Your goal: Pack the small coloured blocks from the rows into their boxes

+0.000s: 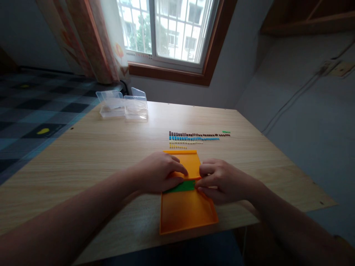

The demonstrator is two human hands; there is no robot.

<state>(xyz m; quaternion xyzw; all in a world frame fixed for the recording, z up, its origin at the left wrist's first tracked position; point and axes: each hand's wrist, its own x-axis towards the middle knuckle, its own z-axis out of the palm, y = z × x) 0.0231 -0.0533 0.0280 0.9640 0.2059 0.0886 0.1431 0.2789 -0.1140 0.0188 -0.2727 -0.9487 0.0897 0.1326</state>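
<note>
- Daylight glares through the window, bleaching its panes.
- Just below the window, the tabletop shines palely.
- Further below the window, the orange tray darkens toward its near end.
- Right of the window, the dim shelf looks stretched, possibly by lens distortion.

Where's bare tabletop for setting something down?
The tabletop is bare between the clear boxes and the rows of small pieces, and right of those rows toward the wall. Crowded: the orange tray, where the left hand and right hand are at the green strip.
</note>
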